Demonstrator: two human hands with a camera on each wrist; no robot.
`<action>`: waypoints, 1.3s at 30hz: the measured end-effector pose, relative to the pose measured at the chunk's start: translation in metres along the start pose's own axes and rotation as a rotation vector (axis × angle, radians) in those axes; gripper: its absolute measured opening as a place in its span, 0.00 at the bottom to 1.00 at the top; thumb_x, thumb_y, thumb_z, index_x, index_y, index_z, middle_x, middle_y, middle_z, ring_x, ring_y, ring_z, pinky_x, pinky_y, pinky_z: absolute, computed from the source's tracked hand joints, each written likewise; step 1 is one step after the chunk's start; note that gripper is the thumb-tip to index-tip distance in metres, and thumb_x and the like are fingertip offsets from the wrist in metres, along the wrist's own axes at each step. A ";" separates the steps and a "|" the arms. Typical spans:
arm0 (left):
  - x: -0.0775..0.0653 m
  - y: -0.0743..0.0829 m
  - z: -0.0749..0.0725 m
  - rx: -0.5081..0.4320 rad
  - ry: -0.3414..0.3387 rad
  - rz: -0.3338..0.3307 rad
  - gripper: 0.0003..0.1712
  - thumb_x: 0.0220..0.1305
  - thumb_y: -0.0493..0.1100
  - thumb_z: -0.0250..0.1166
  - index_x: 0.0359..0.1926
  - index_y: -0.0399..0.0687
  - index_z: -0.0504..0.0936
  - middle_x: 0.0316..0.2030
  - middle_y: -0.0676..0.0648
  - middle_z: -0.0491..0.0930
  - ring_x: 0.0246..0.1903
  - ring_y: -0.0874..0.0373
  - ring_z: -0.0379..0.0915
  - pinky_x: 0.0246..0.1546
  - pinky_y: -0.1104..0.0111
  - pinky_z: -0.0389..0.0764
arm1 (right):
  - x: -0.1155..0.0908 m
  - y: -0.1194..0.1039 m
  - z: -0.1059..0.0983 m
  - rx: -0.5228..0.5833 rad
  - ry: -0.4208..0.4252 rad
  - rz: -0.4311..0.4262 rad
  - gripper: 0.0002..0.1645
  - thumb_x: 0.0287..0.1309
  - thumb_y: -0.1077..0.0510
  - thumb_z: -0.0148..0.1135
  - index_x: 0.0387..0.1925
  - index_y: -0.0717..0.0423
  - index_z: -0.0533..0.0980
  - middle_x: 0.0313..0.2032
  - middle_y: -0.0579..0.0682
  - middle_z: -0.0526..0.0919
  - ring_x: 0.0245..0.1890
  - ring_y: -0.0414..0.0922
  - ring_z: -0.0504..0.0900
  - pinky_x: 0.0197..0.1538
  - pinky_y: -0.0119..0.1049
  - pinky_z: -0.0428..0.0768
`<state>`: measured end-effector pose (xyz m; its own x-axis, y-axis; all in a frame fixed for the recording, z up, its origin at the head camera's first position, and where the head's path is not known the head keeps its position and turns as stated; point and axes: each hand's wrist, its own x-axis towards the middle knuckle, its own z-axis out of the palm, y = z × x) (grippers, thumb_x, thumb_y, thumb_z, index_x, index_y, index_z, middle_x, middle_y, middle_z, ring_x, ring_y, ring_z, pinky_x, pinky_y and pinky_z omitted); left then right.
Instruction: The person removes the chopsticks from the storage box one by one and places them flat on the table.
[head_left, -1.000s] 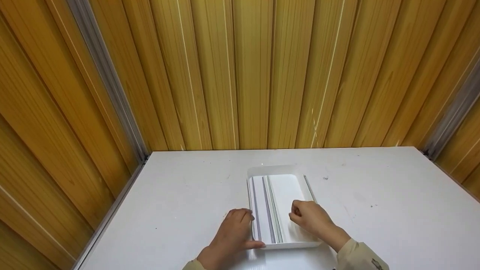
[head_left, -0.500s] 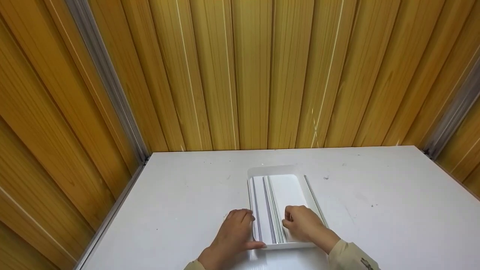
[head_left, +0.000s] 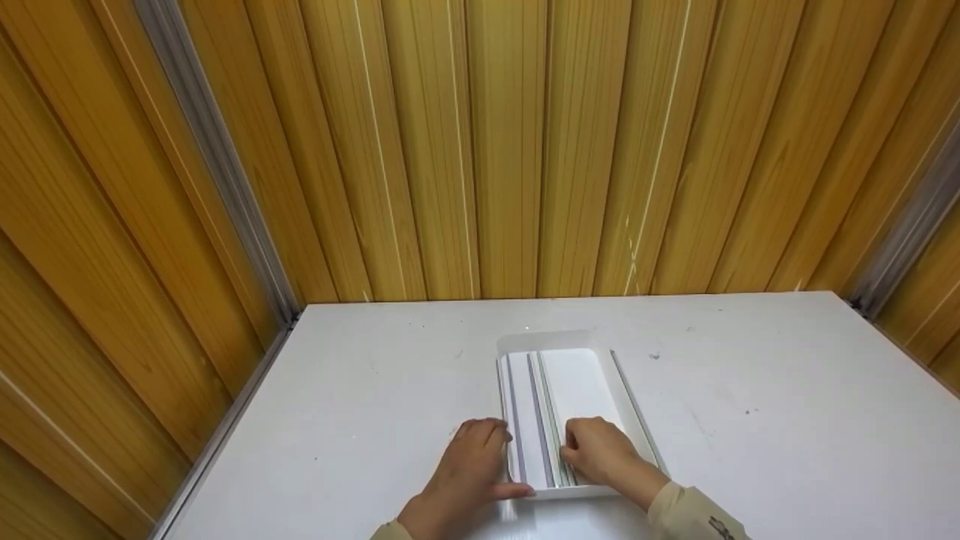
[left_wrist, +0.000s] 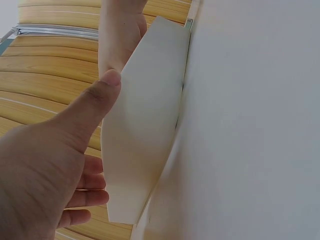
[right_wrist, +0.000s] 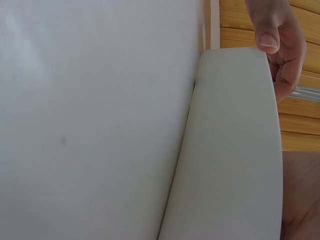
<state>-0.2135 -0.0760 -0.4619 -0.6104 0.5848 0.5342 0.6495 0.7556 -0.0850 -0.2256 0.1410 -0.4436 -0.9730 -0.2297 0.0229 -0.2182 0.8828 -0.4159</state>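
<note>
A long white rectangular tray (head_left: 555, 493) lies lengthwise on the white table. My left hand (head_left: 470, 465) holds it at the near left corner, thumb on the near wall and fingers along the left side. In the left wrist view that thumb (left_wrist: 110, 78) presses the rim. Thin grey strips (head_left: 538, 420) and a greenish strip (head_left: 550, 409) lie lengthwise in the tray's left part. Inside the tray, my right hand (head_left: 598, 450) has its fingers curled, fingertips right at the greenish strip's near part. I cannot tell whether they pinch it. In the right wrist view, the tray's wall hides that hand's fingertips.
The tray's near wall (right_wrist: 230, 130) stands between the right wrist camera and its inside. White table (head_left: 772, 390) surrounds the tray, with small dark specks. Yellow wood-patterned panels (head_left: 502, 150) rise behind the table's back edge, framed by grey metal posts (head_left: 225, 165) at the sides.
My right hand has moved left and nearer inside the tray, to the greenish strip; its forearm has come in too. The left hand keeps its hold, and the tray has stayed put.
</note>
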 end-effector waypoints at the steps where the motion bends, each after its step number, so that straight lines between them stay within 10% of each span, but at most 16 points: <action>1: 0.000 0.000 0.000 0.009 0.007 0.007 0.42 0.42 0.77 0.62 0.40 0.45 0.77 0.40 0.53 0.78 0.44 0.60 0.74 0.52 0.69 0.76 | 0.000 0.000 0.000 -0.001 -0.005 -0.003 0.11 0.51 0.59 0.63 0.18 0.53 0.70 0.18 0.44 0.72 0.21 0.41 0.69 0.25 0.34 0.70; 23: -0.001 -0.002 0.002 0.048 0.053 0.039 0.41 0.44 0.78 0.60 0.39 0.45 0.78 0.39 0.53 0.78 0.43 0.61 0.75 0.51 0.70 0.76 | 0.004 -0.004 0.003 -0.056 0.000 0.062 0.12 0.48 0.59 0.63 0.16 0.54 0.69 0.16 0.46 0.72 0.19 0.42 0.69 0.24 0.35 0.69; 39: 0.000 0.001 -0.003 0.011 -0.039 -0.006 0.41 0.44 0.77 0.60 0.41 0.45 0.77 0.44 0.49 0.79 0.47 0.58 0.75 0.53 0.68 0.76 | 0.007 -0.003 0.004 -0.039 -0.024 0.091 0.13 0.50 0.58 0.64 0.18 0.56 0.71 0.18 0.47 0.73 0.21 0.43 0.71 0.26 0.37 0.73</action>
<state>-0.2114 -0.0762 -0.4596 -0.6317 0.5907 0.5020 0.6405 0.7625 -0.0912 -0.2313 0.1356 -0.4458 -0.9870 -0.1567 -0.0353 -0.1319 0.9157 -0.3795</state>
